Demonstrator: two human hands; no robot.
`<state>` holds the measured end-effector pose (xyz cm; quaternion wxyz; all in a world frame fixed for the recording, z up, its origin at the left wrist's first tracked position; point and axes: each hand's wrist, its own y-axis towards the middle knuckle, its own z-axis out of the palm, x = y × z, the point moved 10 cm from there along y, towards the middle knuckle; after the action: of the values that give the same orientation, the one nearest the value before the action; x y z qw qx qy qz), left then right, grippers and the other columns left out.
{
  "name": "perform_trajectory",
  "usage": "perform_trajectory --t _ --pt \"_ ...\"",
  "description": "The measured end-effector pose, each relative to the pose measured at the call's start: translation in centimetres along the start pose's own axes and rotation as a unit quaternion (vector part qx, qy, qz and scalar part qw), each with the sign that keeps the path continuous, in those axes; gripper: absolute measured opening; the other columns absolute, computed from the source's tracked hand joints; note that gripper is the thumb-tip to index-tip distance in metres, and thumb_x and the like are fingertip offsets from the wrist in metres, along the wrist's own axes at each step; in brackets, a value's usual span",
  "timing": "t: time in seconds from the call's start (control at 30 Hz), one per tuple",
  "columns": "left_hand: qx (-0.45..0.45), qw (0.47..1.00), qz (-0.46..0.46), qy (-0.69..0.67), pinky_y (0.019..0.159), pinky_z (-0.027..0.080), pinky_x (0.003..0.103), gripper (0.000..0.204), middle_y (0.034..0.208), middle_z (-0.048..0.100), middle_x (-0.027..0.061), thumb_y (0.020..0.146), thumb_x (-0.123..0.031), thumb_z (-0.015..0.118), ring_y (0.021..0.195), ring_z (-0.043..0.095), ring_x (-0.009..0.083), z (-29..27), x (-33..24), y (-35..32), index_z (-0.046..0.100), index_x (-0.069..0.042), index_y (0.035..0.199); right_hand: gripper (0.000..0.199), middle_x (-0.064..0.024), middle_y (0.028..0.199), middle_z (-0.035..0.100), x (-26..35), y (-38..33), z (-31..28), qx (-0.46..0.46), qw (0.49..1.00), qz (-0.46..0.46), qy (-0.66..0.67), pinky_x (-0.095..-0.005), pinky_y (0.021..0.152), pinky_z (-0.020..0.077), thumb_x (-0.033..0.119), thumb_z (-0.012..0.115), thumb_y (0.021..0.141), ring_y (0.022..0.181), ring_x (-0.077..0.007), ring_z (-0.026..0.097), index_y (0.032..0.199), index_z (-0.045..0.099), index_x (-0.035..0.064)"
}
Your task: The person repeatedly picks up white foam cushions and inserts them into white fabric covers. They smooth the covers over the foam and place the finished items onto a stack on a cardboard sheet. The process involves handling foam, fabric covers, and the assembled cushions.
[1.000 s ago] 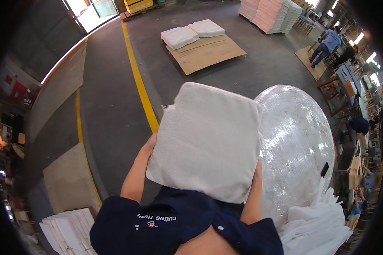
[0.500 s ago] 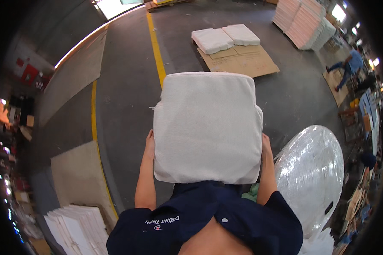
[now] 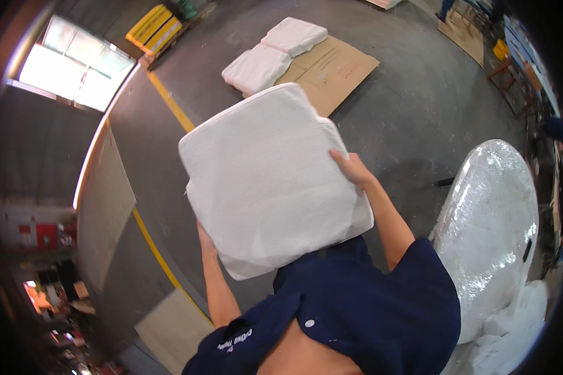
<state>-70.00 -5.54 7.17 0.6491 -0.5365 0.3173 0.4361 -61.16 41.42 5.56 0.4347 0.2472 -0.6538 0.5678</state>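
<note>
A white fabric seat cushion, squarish with notched side edges, is held up in front of my body, tilted with its right side higher. My right hand grips its right edge, the thumb lying on top and the other fingers hidden underneath. Along the lower left edge my left hand holds the cushion; most of its fingers are hidden behind it. Beyond it, two more white cushions lie side by side at the edge of a flat cardboard sheet on the floor.
At the right stands a large rounded bundle in clear plastic wrap, with white wrapped material beside it. Yellow floor lines run along the left. A yellow box stands at the far left. Far right are a wooden stool and a worktable.
My view has turned left. The cushion has tilted, its right side rising, and my right hand now shows its thumb on top of the edge. The floor cushions appear nearer.
</note>
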Motion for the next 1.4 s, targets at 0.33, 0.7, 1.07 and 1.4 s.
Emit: perform_trajectory --t 0.33,0.7,1.07,1.4 --pt "-0.034 0.99 -0.012 0.134 0.108 0.037 0.037 0.084 0.143 0.046 0.0157 0.093 -0.066 0.036 0.127 0.048 0.0283 10.5 -18.8 23.5 0.033 -0.001 0.147 0.089 -0.0235 0.127 0.058 15.1 24.1 2.4 0.017 0.999 0.018 0.03 -0.0403 0.097 0.0451 0.067 0.052 0.088 0.114 -0.0314 0.059 0.136 0.047 -0.0077" --pt "0.303 0.93 -0.093 0.186 0.113 0.031 0.039 0.083 0.145 0.042 0.0202 0.097 -0.063 0.035 0.137 0.036 0.0289 43.5 -9.3 61.1 0.034 0.004 0.145 0.089 -0.0197 0.136 0.053 15.2 43.9 -17.1 -0.246 0.951 0.058 0.179 -0.0356 0.105 0.0398 0.061 0.054 0.09 0.122 -0.0275 0.054 0.141 0.037 -0.0099" --pt "0.33 0.867 -0.297 0.224 0.115 0.022 0.047 0.089 0.156 0.026 0.0173 0.089 -0.076 0.024 0.142 0.027 0.0333 52.6 16.3 84.1 0.024 -0.015 0.153 0.09 -0.0183 0.141 0.048 2.8 62.7 -28.3 -0.343 0.904 0.212 0.141 -0.0352 0.106 0.0376 0.06 0.057 0.089 0.124 -0.0279 0.051 0.14 0.037 -0.0114" --pt "0.232 0.816 -0.308 0.431 0.111 0.03 0.044 0.081 0.147 0.04 0.0212 0.092 -0.067 0.032 0.134 0.039 0.033 53.9 35.5 107.8 0.038 -0.008 0.147 0.098 -0.0229 0.139 0.046 -24.0 82.4 -20.3 -0.412 0.801 0.284 0.328 -0.0388 0.102 0.0405 0.065 0.057 0.086 0.123 -0.0318 0.05 0.141 0.032 -0.0134"
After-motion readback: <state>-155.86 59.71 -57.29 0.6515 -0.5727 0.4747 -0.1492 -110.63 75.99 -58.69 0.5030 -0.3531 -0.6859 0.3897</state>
